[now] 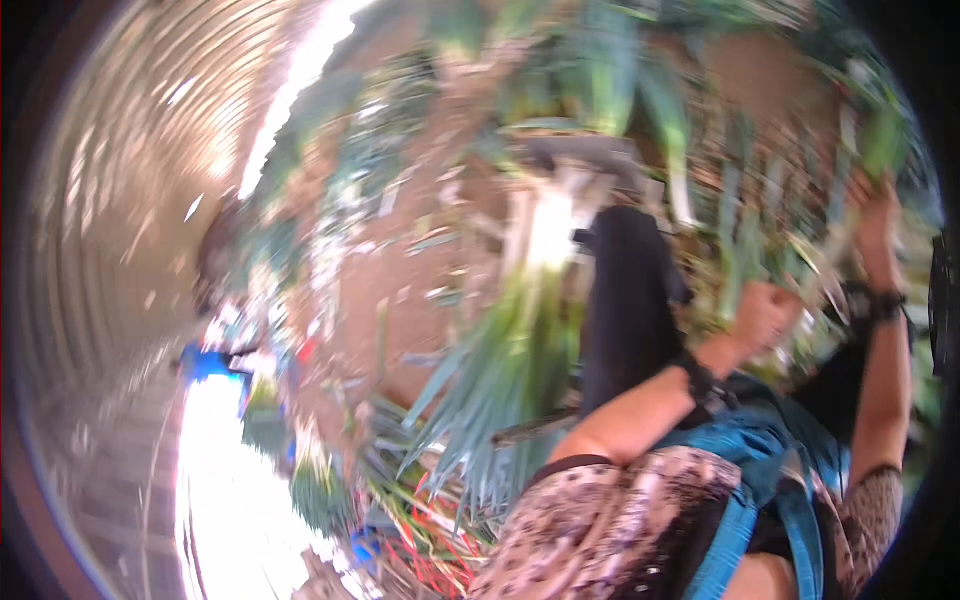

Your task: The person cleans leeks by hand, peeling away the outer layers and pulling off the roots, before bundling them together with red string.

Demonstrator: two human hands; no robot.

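Note:
My left hand (pixel 765 318) is curled into a loose fist in front of my body; whatever it may hold is hidden and smeared by motion. Stretched out at the far right, my right hand (pixel 873 205) is closed at the end of a green leek (pixel 884 135), though blur softens the fingers. Pale strips of leaf (pixel 825 275) lie between the two hands. To the left of my dark-trousered leg (pixel 632 300), a thick bundle of leeks (pixel 520 320) has its white ends at the back and its green leaves toward me.
More leeks (pixel 605 70) lie at the back, over brown soil (pixel 400 310) strewn with leaf scraps. A dark flat support (pixel 575 150) is by the bundle's white ends. Red strings (pixel 435 550) lie at the lower front. A ribbed curved wall (pixel 130 200) rises at left.

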